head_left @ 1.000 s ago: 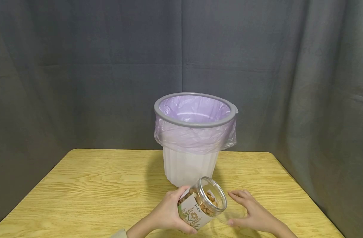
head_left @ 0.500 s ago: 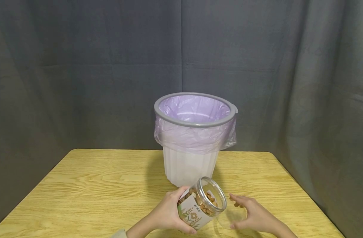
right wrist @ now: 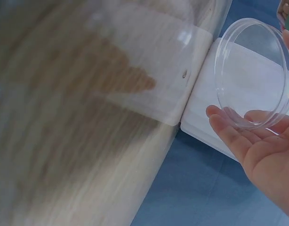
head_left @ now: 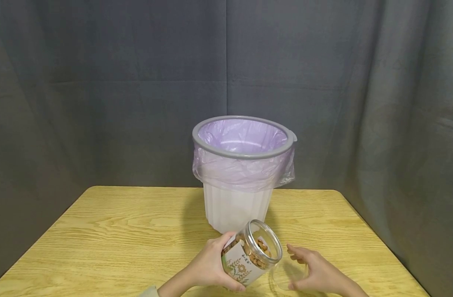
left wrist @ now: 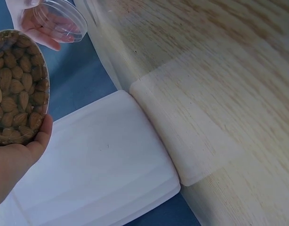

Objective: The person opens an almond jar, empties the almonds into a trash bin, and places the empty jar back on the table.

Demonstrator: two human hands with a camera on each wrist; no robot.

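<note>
Almond jar (head_left: 253, 258), lidless, tilted: clasped in left grip (head_left: 211, 266). Clear lid (head_left: 288, 275): held in right grip (head_left: 315, 272), above tabletop (head_left: 118, 231). Lined bin (head_left: 242, 173) behind.

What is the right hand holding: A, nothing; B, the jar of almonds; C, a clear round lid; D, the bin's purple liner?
C: the right hand holds a clear round lid, while the left hand grips the open jar of almonds.

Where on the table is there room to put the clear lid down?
The table is bare left of the bin, and right of it to the edge. It's crowded in front, where the left hand holds the almond jar.
</note>
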